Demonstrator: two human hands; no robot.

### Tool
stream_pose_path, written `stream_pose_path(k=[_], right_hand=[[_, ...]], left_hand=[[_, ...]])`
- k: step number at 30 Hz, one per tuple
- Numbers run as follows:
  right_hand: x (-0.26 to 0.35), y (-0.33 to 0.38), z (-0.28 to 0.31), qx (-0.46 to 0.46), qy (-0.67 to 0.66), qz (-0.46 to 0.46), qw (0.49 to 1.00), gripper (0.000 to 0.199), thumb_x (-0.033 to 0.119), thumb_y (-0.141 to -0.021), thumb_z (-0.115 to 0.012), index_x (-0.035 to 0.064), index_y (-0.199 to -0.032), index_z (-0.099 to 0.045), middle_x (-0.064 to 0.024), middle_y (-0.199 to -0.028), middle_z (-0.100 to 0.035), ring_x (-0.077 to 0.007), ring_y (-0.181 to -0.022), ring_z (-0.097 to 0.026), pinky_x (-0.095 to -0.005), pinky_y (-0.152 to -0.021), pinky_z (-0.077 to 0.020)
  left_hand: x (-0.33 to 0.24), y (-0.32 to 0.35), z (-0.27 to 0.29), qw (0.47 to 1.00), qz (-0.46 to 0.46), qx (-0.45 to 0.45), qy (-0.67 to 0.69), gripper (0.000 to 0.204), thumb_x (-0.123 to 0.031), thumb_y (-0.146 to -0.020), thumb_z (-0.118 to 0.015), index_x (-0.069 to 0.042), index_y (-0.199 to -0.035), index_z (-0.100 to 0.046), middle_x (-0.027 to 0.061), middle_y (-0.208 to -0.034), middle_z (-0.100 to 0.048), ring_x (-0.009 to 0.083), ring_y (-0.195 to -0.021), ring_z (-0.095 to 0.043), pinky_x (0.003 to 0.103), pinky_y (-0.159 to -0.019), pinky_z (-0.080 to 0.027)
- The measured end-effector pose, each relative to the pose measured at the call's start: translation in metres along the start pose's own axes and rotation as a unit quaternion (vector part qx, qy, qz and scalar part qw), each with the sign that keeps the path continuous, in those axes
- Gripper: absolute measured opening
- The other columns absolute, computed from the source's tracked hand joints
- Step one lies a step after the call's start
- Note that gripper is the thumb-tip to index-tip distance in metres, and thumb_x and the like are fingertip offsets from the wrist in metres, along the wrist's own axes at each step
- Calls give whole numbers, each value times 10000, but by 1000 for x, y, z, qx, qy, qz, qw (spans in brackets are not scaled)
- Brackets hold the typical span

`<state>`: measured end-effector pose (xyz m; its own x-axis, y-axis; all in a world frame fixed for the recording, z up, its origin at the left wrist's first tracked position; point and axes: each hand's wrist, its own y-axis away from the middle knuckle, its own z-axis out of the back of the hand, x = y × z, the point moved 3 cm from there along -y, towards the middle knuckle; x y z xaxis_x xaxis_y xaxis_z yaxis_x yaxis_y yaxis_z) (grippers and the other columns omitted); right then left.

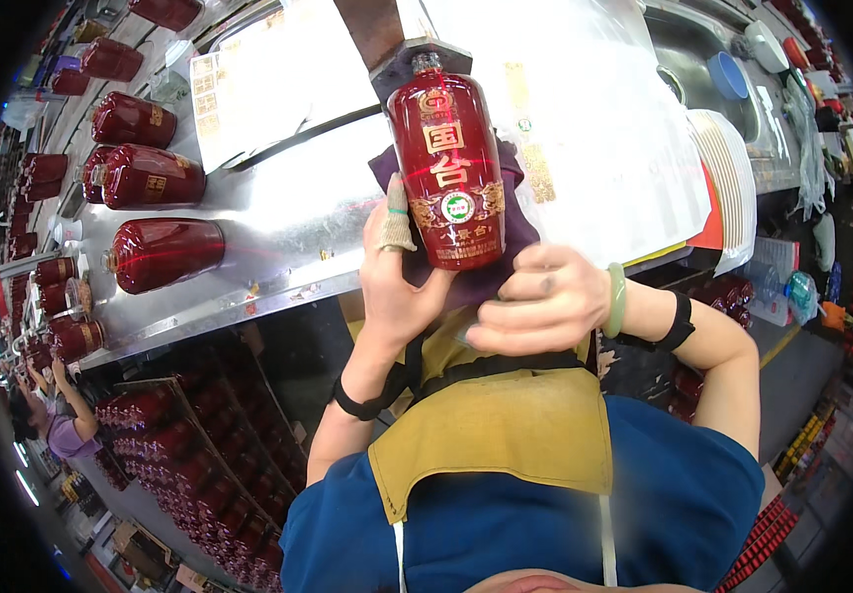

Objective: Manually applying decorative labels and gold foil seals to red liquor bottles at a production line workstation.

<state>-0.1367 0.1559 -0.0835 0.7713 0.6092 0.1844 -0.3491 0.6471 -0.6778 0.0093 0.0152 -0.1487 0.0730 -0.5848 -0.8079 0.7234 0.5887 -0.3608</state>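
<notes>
Near: blue shirt and mustard apron, forearms coming up from the lower edge, black band on each wrist.

Left hand: grip wrapped round the lower left side of the red bottle, thumb up along the glass with a cloth guard on the tip. Probably there to steady the bottle and keep prints off.

Right hand: grip curled shut, knuckles toward the camera, bunching the purple cloth under and behind the bottle's base. Green bangle on that wrist. Can't tell whether the fingers touch glass or only cloth.

Bottle is upright, label facing the camera, held just over the near edge of the steel tabletop, neck up near a dark bracket. The cloth cups the base, so the hold looks like a wipe or a check with the face kept in view.

Further out: more red bottles lie on their sides in a row on the tabletop's left, necks pointing the same way, likely so they can't tip. A white sheet covers the right part, with a stack of white plates at its right edge. Below left, crates of bottles; another person is working at far left.
</notes>
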Motion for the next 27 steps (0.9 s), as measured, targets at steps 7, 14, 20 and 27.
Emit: stream_pose_path(k=[7,14,20,27], right_hand=[[-1,24,1,-50,6,-89,995,284,133,-777,-729,182,-1051,-786,55,-1026,-716,-144,-826,-589,-312,-758,-477],[-21,31,34,-178,1,-298,938,308,29,-727,-857,89,-1006,-739,-36,-939,-725,-216,-783,-607,-351,-747,-462],[-30,24,22,-176,46,-304,935,310,8,-721,-832,104,-1007,-760,-21,-973,-736,-226,-827,-607,-349,-779,-483],[10,20,1,8,18,-109,994,256,183,-800,-745,167,-1053,-783,64,-982,-711,-139,-798,-576,-301,-793,-461]], left_hand=[[-14,12,6,970,-171,-76,-158,602,-34,-663,-885,-53,-1246,-738,193,-1458,-599,380,-1246,-607,481,-1042,-492],[-44,-10,-2,933,-187,4,-307,430,-181,-795,-761,-356,-1188,-772,108,-1548,-536,371,-1408,-437,550,-1155,-363],[-33,3,-7,935,-200,-29,-290,409,-216,-802,-843,-306,-1196,-788,170,-1504,-582,453,-1426,-471,592,-1210,-291],[-20,35,-5,970,-86,-87,-208,579,-79,-765,-883,-34,-1313,-705,230,-1501,-564,492,-1429,-462,550,-1143,-409]])
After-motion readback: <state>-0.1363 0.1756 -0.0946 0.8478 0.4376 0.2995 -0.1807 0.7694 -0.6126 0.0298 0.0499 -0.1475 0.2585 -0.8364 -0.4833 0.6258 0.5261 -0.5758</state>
